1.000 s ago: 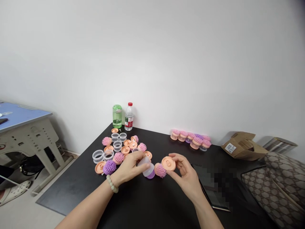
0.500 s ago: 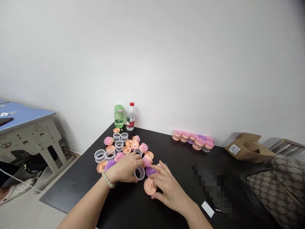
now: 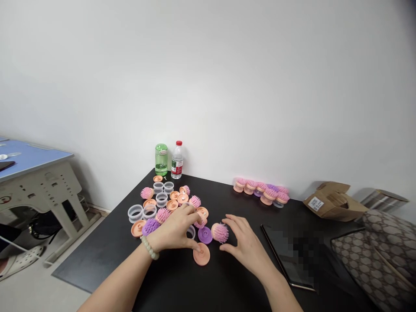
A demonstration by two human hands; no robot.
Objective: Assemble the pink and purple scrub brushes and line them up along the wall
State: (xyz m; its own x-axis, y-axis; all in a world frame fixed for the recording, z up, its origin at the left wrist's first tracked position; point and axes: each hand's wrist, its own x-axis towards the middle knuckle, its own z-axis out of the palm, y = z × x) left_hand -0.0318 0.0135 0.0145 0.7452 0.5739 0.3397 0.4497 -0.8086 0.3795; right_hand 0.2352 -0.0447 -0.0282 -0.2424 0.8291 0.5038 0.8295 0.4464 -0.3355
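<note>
My left hand (image 3: 175, 227), wearing a bead bracelet, reaches palm down over the loose parts, thumb and index finger apart. Its thumb tip is at the edge of a peach disc (image 3: 202, 254). Under its fingers a clear ring (image 3: 191, 233) and a pink bristle pad (image 3: 200, 222) are partly hidden. My right hand (image 3: 243, 242) is open, fingers and thumb spread around the right side of a pink bristle brush head (image 3: 220, 233) on a peach base. Between the hands lies a purple disc (image 3: 205, 235).
Clear rings (image 3: 135, 212), peach discs (image 3: 138, 228) and a purple bristle pad (image 3: 151, 226) lie to the left. Assembled brushes (image 3: 268, 196) line the wall. A green bottle (image 3: 161, 159), water bottle (image 3: 177, 160), dark tablet (image 3: 286, 260), cardboard box (image 3: 328, 203) and patterned bag (image 3: 373, 255) surround them.
My right hand has moved right, away from the peach disc, and opened beside the pink brush head, which now shows fully. My left thumb has shifted right to the disc's edge.
</note>
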